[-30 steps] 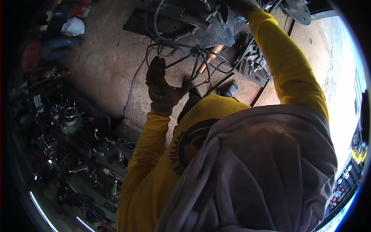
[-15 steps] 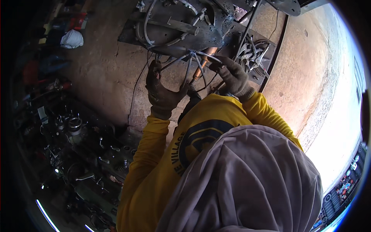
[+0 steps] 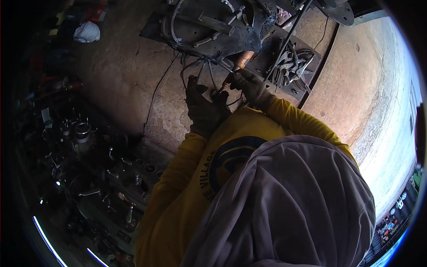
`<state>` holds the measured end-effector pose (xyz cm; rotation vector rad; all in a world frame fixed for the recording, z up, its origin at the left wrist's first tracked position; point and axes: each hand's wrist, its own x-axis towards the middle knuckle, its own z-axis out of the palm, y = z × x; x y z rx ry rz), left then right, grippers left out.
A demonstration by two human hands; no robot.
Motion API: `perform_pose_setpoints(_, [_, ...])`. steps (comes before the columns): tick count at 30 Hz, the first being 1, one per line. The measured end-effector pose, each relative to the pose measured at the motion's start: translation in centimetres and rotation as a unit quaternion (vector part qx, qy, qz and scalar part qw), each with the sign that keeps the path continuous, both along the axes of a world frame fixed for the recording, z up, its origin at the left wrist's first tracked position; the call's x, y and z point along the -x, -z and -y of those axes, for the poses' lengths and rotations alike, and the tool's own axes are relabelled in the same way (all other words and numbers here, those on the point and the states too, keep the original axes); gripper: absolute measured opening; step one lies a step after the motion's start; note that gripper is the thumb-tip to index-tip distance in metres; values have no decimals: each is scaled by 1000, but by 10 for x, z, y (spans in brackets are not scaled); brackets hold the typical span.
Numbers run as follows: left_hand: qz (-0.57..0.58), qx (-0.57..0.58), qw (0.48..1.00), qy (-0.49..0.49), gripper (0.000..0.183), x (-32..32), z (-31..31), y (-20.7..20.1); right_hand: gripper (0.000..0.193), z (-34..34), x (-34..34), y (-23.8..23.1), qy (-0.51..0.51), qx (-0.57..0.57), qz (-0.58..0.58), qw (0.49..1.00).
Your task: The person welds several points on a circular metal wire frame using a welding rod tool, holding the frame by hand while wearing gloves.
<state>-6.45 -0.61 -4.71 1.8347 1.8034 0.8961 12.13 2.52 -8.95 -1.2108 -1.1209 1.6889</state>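
A dark metal frame of thin rods (image 3: 211, 74) hangs at the near edge of a steel work plate (image 3: 189, 33); its rods fan out from one joint. My right hand (image 3: 254, 87), in a dirty grey work glove, closes around the right end of a rod. My left hand (image 3: 205, 111), gloved too, sits at the frame's lower left, its thumb and fingers curved around the rod ends. The exact contact under the left fingers is dark. Behind the frame, near my right hand, is a copper-coloured cylinder (image 3: 243, 58).
A bent metal ring (image 3: 165, 26) and a flat bar (image 3: 209, 26) lie on the plate. To the right, a lower shelf (image 3: 291, 90) holds clamps (image 3: 296, 66) and rods. A dark machine with handles (image 3: 102, 178) stands at the left. A cable (image 3: 155, 91) trails over the floor.
The rod frame has tilted and shifted left. My right hand has moved left and slightly down with it; my left hand has moved right, closer to the right one.
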Motion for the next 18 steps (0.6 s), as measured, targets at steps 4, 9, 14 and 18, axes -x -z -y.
perform_pose_setpoints(4, [-32,-56,998,4,100,15,-5,30,43,-15,-25,23,158,-78,84,981])
perform_pose_setpoints(9, [-76,-95,992,17,80,29,-13,33,60,-97,-158,-66,464,-228,110,849])
perform_pose_setpoints(14, [-112,-209,963,126,87,34,-38,47,60,-157,-246,-132,466,-280,111,832])
perform_pose_setpoints(18, [-76,-93,984,134,55,44,-40,50,62,-201,-244,-134,370,-263,195,869])
